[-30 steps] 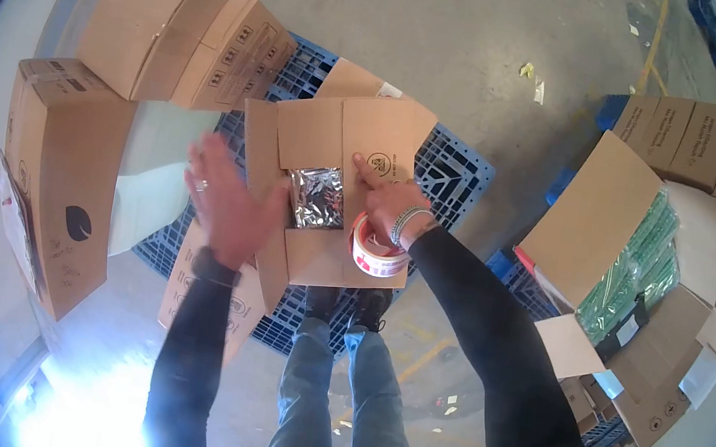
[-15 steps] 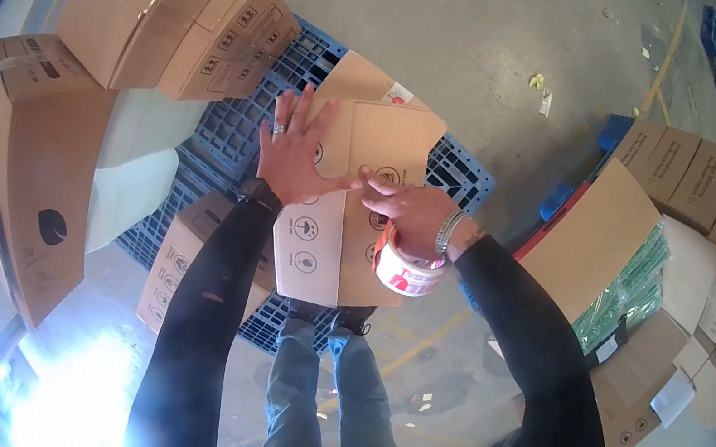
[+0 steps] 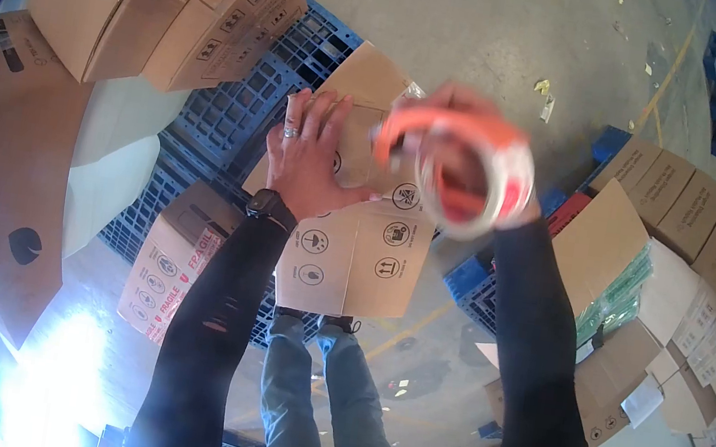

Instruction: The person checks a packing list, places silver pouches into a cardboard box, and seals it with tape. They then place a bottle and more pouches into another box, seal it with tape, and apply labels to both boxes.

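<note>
A cardboard box (image 3: 351,259) printed with handling symbols stands before me, its top flaps folded together along a middle seam. My left hand (image 3: 312,158) lies flat on it, fingers spread and thumb out toward the seam. Above the box's right side, my right hand (image 3: 476,103) is closed around an orange tape dispenser (image 3: 436,125), blurred by motion. The dispenser's white and red tape roll (image 3: 473,185) faces me and covers part of the hand. Behind the box another cardboard flap (image 3: 366,69) shows.
Blue plastic pallets (image 3: 237,106) lie under the boxes. A smaller box (image 3: 175,257) with red FRAGILE tape stands at left, near larger cartons (image 3: 17,176). At right are an open box with green packing (image 3: 618,297) and a row of cartons (image 3: 680,214).
My right hand has lifted off the box with the tape dispenser, moving up and right. My left hand stays on the flaps, and the view has shifted slightly.
</note>
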`<state>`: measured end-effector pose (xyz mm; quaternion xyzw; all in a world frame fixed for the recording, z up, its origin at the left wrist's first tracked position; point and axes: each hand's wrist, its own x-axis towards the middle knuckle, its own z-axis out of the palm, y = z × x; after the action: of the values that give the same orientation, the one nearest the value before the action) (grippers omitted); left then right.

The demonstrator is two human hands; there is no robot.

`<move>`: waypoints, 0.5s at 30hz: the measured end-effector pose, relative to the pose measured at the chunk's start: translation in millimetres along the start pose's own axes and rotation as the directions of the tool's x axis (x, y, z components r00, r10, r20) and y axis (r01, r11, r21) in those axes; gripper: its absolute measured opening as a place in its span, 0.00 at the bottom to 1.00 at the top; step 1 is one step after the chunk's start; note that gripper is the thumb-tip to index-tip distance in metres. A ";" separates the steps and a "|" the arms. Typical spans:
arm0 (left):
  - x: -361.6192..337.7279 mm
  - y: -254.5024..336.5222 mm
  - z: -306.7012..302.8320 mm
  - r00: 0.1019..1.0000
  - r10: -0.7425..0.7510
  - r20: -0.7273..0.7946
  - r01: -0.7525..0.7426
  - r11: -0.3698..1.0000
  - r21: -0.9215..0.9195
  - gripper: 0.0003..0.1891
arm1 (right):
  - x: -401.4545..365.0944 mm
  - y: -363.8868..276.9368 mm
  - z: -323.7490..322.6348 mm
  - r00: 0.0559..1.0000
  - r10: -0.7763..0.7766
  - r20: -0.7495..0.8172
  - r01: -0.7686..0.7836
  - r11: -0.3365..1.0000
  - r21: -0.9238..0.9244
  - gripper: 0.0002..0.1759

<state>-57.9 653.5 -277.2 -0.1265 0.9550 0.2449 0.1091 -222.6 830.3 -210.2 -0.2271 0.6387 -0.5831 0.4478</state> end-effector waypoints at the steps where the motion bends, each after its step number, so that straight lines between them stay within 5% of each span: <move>1: 0.6 -3.5 1.5 1.000 0.011 -0.009 -0.011 1.000 0.000 0.67 | 16.3 -7.0 -1.0 0.985 0.143 -0.092 -0.126 0.977 0.173 0.19; 2: 2.1 -5.6 3.1 0.999 0.027 -0.018 -0.027 1.000 -0.001 0.67 | 36.5 -2.8 -8.6 0.997 -0.023 -0.077 0.029 0.997 0.075 0.19; 3: -0.3 -6.3 4.1 0.999 0.031 -0.017 -0.031 1.000 0.005 0.66 | 53.7 9.1 -14.1 0.944 -0.329 -0.018 0.314 0.916 -0.249 0.15; 4: 2.7 -7.8 5.1 0.999 0.040 -0.029 -0.040 0.999 0.014 0.66 | 71.0 21.3 -19.7 0.774 -0.632 0.050 0.495 0.553 -0.671 0.12; 5: 1.7 -8.4 6.4 0.998 0.048 -0.029 -0.047 0.999 0.021 0.65 | 88.3 32.9 -25.1 0.539 -0.836 0.106 0.439 0.171 -0.882 0.09; 6: -2.4 -7.9 7.4 0.999 0.039 -0.009 -0.039 0.999 0.008 0.66 | 96.3 40.5 -22.1 0.620 -0.783 0.049 0.433 0.289 -0.854 0.09; 8: 1.6 -9.2 6.7 0.999 0.035 0.010 -0.035 0.999 -0.007 0.66 | 114.3 60.5 -22.2 0.870 -0.460 -0.179 0.272 0.750 -0.603 0.13; 9: 2.6 -10.0 6.8 0.999 0.038 0.002 -0.038 0.999 -0.011 0.66 | 120.1 70.4 -22.6 0.963 -0.111 -0.246 0.035 0.955 -0.295 0.15; 11: 0.8 -10.9 7.3 0.999 0.043 -0.006 -0.043 0.999 -0.019 0.67 | 119.5 74.2 -17.9 0.966 -0.139 -0.216 0.044 0.918 -0.394 0.22; 12: 2.2 -11.2 7.5 0.998 0.048 -0.037 -0.048 0.999 0.002 0.66 | 122.2 75.3 -15.5 0.971 0.021 -0.238 -0.108 0.928 -0.356 0.23; 15: -1.7 -9.7 9.3 0.994 0.060 -0.088 -0.056 0.997 0.049 0.64 | 139.0 120.8 -18.4 0.973 0.115 -0.200 -0.191 0.887 -0.421 0.22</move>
<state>-52.0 650.2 -289.0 -0.1071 0.9676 0.2200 0.0619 -278.9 753.5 -368.9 -0.2201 0.8049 -0.4047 0.3740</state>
